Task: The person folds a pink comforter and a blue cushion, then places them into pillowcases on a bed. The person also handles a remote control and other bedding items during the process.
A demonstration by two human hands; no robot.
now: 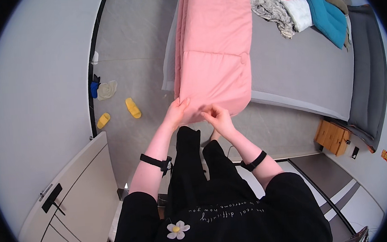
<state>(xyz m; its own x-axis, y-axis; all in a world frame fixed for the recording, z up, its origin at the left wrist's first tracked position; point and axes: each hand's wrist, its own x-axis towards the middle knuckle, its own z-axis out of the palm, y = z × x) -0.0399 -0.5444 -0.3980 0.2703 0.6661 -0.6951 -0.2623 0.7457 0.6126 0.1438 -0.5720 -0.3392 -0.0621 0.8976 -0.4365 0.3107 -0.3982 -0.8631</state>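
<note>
A pink quilt [216, 32], folded into a long strip in several layers, lies along the left side of the grey bed [301, 69]. Its near end hangs over the bed's edge in front of me. My left hand [176, 114] is closed on the quilt's near left corner, thumb on top and the other fingers partly hidden. To its right, my right hand [219, 120] is closed in a pinch at the near edge of the same quilt. Whatever fabric lies between those fingertips is mostly hidden by the hand.
A teal pillow [328, 17] and a crumpled grey patterned cloth [272, 14] lie among other bedding by the headboard [371, 70]. Yellow slippers [133, 108] rest on the floor at left. A white door [80, 207] stands near left, a wooden nightstand [332, 137] at right.
</note>
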